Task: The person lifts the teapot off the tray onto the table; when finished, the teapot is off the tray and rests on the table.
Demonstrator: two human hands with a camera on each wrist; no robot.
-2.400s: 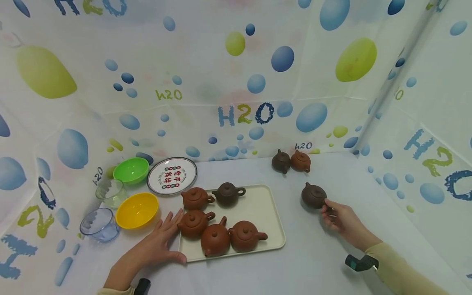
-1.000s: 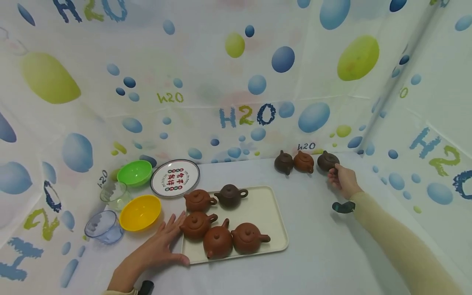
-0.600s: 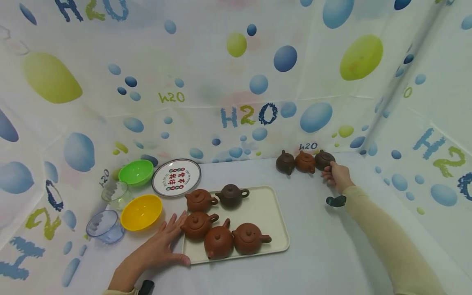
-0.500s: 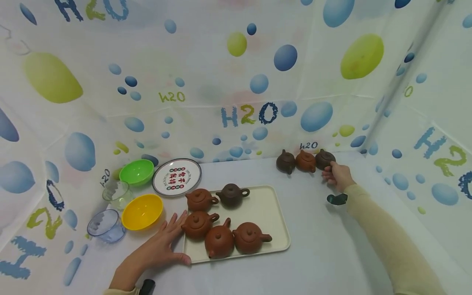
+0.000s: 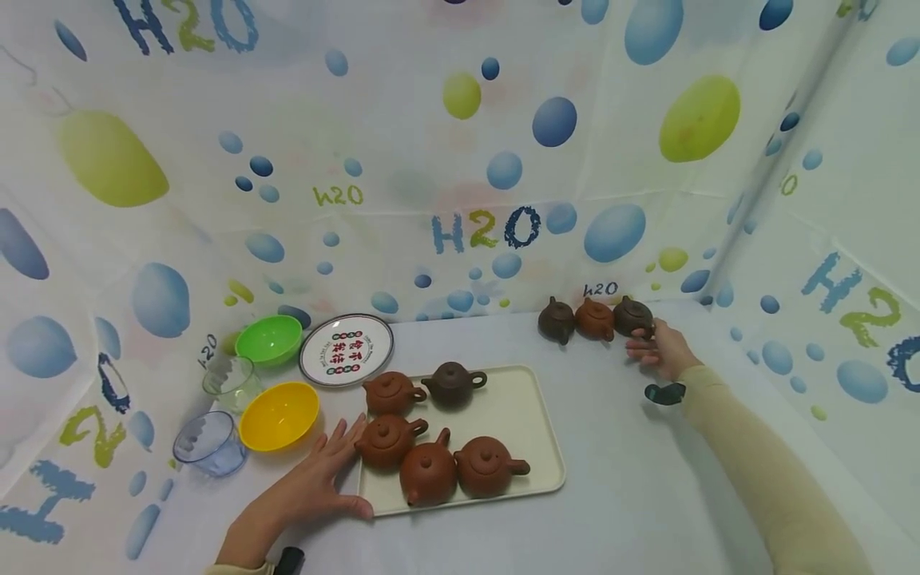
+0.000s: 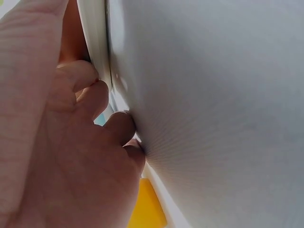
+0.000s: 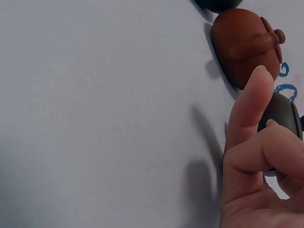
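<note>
At the back right, three small clay teapots stand in a row: a dark brown teapot (image 5: 557, 320), a reddish-brown teapot (image 5: 595, 320) and another dark teapot (image 5: 632, 317) at the right end. My right hand (image 5: 664, 348) is at that last teapot's near right side, its fingers loosened and spread beside the handle; in the right wrist view they partly hide the pot (image 7: 280, 111). My left hand (image 5: 319, 475) lies with spread fingers along the left edge of a cream tray (image 5: 517, 423), thumb at its near corner. Several reddish-brown teapots (image 5: 429, 473) and one dark teapot (image 5: 453, 385) sit on the tray.
Left of the tray stand a yellow bowl (image 5: 279, 417), a green bowl (image 5: 269, 339), a clear greenish glass bowl (image 5: 231, 385) and a bluish glass bowl (image 5: 211, 444). A printed white plate (image 5: 347, 350) lies behind them. Patterned cloth (image 5: 402, 160) walls the back and sides.
My right hand has carried the dark teapot back and to the right, then slid it left against the reddish-brown one. Its fingers have since loosened from the handle. The left hand keeps its place.
</note>
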